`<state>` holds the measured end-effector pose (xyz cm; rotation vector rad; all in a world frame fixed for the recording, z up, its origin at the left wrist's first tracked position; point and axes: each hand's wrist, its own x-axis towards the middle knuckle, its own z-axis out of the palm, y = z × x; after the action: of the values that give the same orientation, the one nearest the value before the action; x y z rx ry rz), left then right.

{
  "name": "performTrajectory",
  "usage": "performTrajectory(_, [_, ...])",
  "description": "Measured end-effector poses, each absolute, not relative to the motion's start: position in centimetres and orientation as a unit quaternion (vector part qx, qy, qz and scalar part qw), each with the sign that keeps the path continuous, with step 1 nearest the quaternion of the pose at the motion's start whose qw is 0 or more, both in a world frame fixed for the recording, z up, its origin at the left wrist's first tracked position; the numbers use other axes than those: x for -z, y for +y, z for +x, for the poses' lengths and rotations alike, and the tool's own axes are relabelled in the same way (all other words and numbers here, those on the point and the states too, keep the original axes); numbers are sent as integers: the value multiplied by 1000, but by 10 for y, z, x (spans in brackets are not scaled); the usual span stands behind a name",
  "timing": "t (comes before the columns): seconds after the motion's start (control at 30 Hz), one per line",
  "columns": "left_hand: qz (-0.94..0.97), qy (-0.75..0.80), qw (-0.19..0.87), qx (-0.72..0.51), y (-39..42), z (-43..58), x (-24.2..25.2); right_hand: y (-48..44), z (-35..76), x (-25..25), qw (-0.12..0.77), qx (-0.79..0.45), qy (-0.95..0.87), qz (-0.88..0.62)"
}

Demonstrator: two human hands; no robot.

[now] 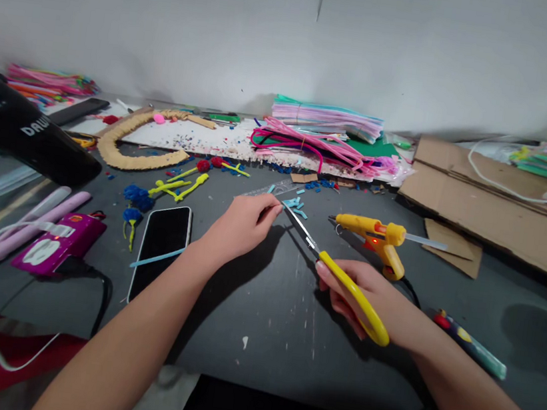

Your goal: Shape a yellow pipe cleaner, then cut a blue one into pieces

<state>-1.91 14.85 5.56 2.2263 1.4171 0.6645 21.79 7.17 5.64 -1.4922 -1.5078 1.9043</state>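
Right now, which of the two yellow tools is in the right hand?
The scissors: the right hand grips their yellow handle, with the blades pointing toward the left hand. The glue gun sits untouched on the table behind them.

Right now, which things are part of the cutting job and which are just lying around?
In use: left hand pinching a small piece at the blade tips, too small to identify; right hand holding the yellow scissors; blue offcuts beside the blades.
Lying about: glue gun, phone, pink pipe cleaners, cardboard.
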Motion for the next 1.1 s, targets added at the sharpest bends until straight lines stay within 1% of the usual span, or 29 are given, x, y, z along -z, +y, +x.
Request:
performTrajectory(0.1, [798,514,223,-220,149,-22,-56,73,218,-56,134,-655,-522,-530])
performTrajectory(0.2, [803,516,239,-176,151,-29,-57,75,219,-57,117,-649,-527,-537])
performTrajectory(0.57, [800,540,249,-81,156,-49,-64,85,211,-64,74,-640,-520,-562])
performTrajectory(0.93, [804,535,248,-77,157,-50,-66,86,211,-59,83,-625,-527,-569])
performTrajectory(1.1, [795,549,243,-82,157,-55,-69,86,214,-54,93,-658,-496,-558])
